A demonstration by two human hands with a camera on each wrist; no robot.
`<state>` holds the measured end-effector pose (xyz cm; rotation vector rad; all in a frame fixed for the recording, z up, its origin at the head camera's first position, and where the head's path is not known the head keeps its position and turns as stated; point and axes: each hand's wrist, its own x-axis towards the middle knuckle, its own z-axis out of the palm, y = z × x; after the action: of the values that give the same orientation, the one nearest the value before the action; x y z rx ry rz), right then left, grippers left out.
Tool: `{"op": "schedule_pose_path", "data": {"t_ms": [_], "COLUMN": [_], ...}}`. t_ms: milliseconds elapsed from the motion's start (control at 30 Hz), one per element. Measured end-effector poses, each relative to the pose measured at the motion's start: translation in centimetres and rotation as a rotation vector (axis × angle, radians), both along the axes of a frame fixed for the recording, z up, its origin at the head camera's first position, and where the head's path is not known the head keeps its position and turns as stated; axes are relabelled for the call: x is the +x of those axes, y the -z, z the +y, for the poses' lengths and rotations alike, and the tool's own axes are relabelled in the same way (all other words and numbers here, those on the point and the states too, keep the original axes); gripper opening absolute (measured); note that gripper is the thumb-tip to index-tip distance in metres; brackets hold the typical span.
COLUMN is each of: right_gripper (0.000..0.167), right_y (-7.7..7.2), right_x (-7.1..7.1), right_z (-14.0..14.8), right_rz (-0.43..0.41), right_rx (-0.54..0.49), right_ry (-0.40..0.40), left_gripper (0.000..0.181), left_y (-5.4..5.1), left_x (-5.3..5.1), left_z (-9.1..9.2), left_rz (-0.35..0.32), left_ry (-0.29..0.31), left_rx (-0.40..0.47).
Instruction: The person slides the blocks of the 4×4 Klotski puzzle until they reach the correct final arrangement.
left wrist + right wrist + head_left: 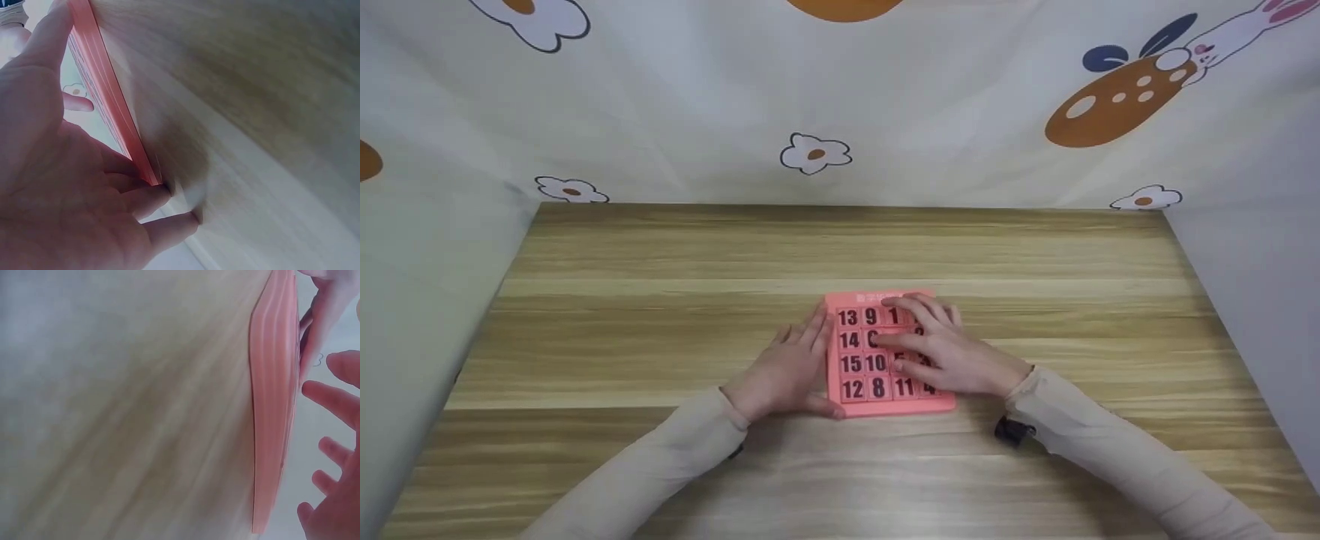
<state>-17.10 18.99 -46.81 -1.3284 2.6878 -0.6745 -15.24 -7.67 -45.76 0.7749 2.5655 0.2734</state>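
Observation:
A pink sliding number puzzle [896, 409] lies flat on the table, its square tiles marked with black numbers. Along its left edge rests my left hand [780, 379], fingers fairly straight and the thumb at the near left corner. The left wrist view shows the puzzle's side [109, 84] against that hand, with some fingertips on the tabletop. My right hand [960, 356] reaches over the puzzle from the right, fingers spread above the tiles and hiding several of them. Whether its fingertips press a tile, I cannot tell. In the right wrist view its fingers stand apart beside the puzzle's side [270, 394].
The wood-grain table [660, 247] extends around the puzzle on all sides. A pale curtain [697, 97] with flowers and a rabbit print hangs behind its far edge. Pale walls flank the left and right. A black strap device [1014, 431] sits at the right wrist.

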Motion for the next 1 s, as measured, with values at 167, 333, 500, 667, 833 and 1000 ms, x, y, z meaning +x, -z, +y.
{"op": "schedule_pose_path", "data": {"t_ms": [167, 333, 500, 667, 833, 1000], "right_gripper": [0.039, 0.04, 0.038, 0.038, 0.036, 0.017], "right_y": [0.0, -0.1, -0.2, -0.1, -0.3, -0.8], "right_x": [0.0, -0.3, -0.8, -1.1, -0.8, -1.1], "right_z": [-0.1, 0.2, 0.8, 0.8, 0.3, -0.1], "right_rz": [0.001, 0.045, 0.075, 0.059, 0.001, 0.055], "right_rx": [0.026, 0.007, -0.018, -0.023, 0.025, -0.015], "right_ry": [-0.005, 0.043, 0.138, 0.089, -0.018, 0.05], "left_gripper": [0.129, 0.129, 0.128, 0.128, 0.128, 0.128], "left_y": [0.0, 0.0, -0.1, 0.0, 0.0, 0.1], "left_x": [-0.1, -0.1, 0.0, 0.0, -0.1, -0.1], "left_z": [0.0, 0.0, 0.0, 0.0, -0.1, 0.0], "left_rz": [0.007, 0.001, 0.012, 0.015, 0.008, 0.004], "left_ry": [0.002, 0.0, 0.008, 0.01, 0.004, 0.005], "left_rx": [-0.007, 0.0, -0.006, -0.005, -0.01, -0.007]}}
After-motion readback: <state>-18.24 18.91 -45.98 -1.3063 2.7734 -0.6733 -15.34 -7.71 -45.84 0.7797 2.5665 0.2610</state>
